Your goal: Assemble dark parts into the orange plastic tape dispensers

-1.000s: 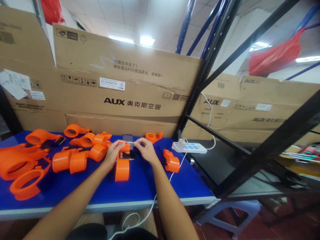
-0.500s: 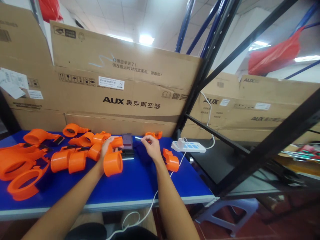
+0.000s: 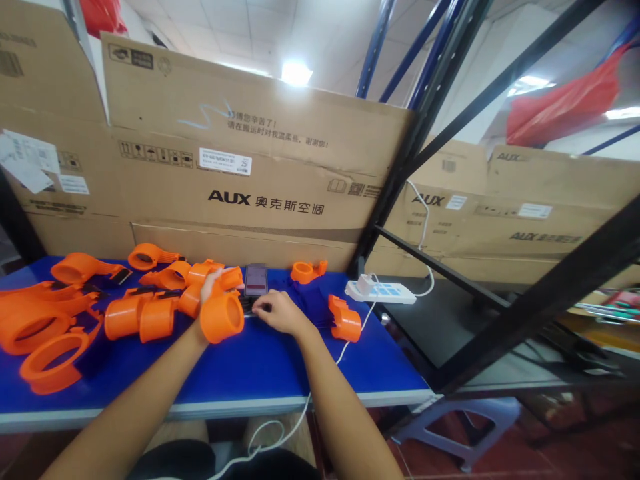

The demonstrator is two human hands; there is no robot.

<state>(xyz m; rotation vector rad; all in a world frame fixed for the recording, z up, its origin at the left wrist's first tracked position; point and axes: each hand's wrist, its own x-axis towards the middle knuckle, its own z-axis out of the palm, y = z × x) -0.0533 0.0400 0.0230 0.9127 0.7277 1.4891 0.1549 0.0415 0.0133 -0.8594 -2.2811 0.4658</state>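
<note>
On the blue worktop [image 3: 240,373], I see the left hand [image 3: 207,287] with fingers closed around one orange dispenser [image 3: 223,319], near the other dispensers [image 3: 157,319]. The right hand [image 3: 280,312] has come inward from further right, where it carried a thin pale strip. Now its fingers are curled just below the phone [image 3: 257,280], at small dark strips [image 3: 246,305]; I cannot tell if they grip one. I judge the work turns to these small parts.

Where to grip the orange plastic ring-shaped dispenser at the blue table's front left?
Likely pinch the ring-shaped dispenser by its near wall, from the front of the blue table: its round opening should admit fingers; other orange dispensers crowd behind.
</note>
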